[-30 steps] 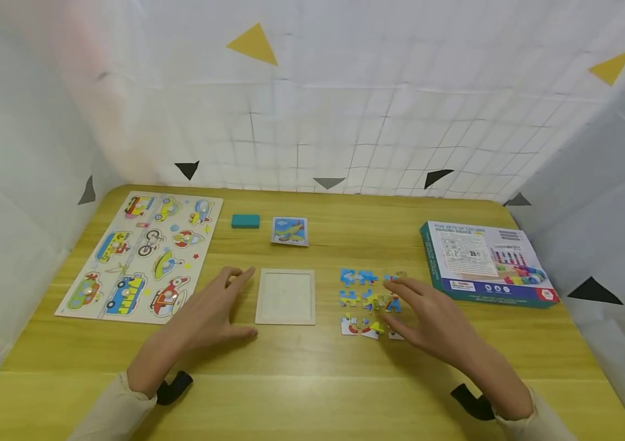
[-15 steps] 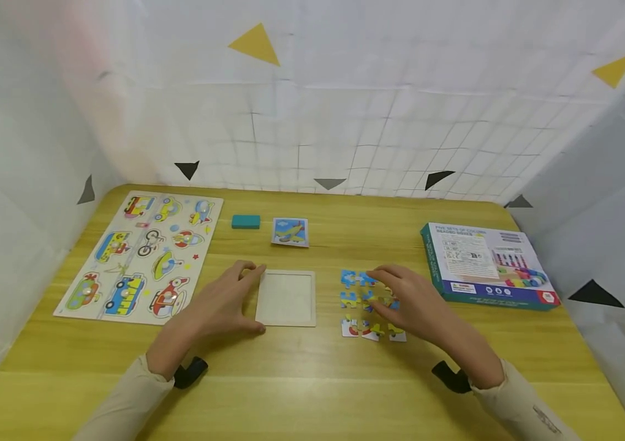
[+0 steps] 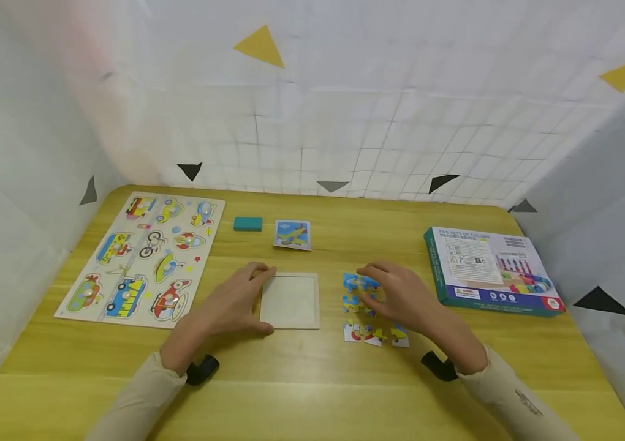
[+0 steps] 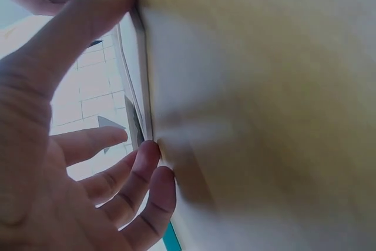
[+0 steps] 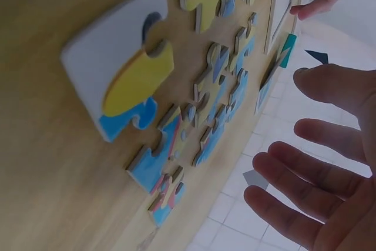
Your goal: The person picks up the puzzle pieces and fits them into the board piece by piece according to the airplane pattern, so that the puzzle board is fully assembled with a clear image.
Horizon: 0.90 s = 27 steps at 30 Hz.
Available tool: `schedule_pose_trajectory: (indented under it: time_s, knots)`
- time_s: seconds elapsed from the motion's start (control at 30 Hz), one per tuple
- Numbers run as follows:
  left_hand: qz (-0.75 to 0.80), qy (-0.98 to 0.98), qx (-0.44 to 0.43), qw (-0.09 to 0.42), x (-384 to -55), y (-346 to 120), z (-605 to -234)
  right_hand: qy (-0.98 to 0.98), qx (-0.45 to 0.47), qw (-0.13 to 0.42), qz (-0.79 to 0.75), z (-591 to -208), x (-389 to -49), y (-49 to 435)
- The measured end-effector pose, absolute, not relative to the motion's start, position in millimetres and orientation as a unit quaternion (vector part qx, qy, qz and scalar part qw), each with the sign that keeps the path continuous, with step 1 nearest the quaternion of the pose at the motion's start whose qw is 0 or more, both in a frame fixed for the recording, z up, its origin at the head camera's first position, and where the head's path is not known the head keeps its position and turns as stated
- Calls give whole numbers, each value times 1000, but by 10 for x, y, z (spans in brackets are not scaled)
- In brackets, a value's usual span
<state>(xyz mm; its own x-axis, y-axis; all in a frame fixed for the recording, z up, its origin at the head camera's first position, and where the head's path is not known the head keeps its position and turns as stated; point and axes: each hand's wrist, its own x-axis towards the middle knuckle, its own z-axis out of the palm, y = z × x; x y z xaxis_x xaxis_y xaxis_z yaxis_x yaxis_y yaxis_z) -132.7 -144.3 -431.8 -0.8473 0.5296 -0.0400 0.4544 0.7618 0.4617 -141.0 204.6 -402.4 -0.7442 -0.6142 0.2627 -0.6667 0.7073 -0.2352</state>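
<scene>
A flat, pale wooden puzzle frame lies at the middle of the table. My left hand holds it at its left side, thumb at the near corner and fingers at the far corner. In the left wrist view, the thumb and fingertips meet the frame's edge. Right of the frame lie several loose jigsaw pieces, blue, yellow and white, in rough rows. My right hand hovers over them and hides some. In the right wrist view its fingers are spread apart, holding nothing, with a white-yellow piece nearby.
Behind the frame lie a small picture card with an aeroplane and a teal block. A vehicle peg puzzle board covers the left side of the table. At the right sits a boxed toy set. White sheeting surrounds the table.
My left hand has moved right, from beside the frame to touching its left corners. My right hand has shifted left over the pieces, uncovering the right end of the near row.
</scene>
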Motion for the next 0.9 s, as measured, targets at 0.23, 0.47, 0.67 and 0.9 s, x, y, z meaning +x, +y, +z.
schedule_pose_trajectory:
  time_s: [0.23, 0.47, 0.67, 0.9]
  knots:
    - [234, 931, 264, 93, -1339, -1395, -4277, -925, 343, 62, 149, -4047, -1482, 2004]
    - [259, 923, 257, 121, -1379, -1333, -4258, -935, 326, 14, 139, -4069, -1584, 1943]
    - [266, 922, 249, 132, -1408, -1296, -4251, -933, 336, -13, 129, -4090, -1682, 1872]
    - [260, 926, 244, 125, -1428, -1273, -4260, -930, 343, -37, 125, -4068, -1754, 1798]
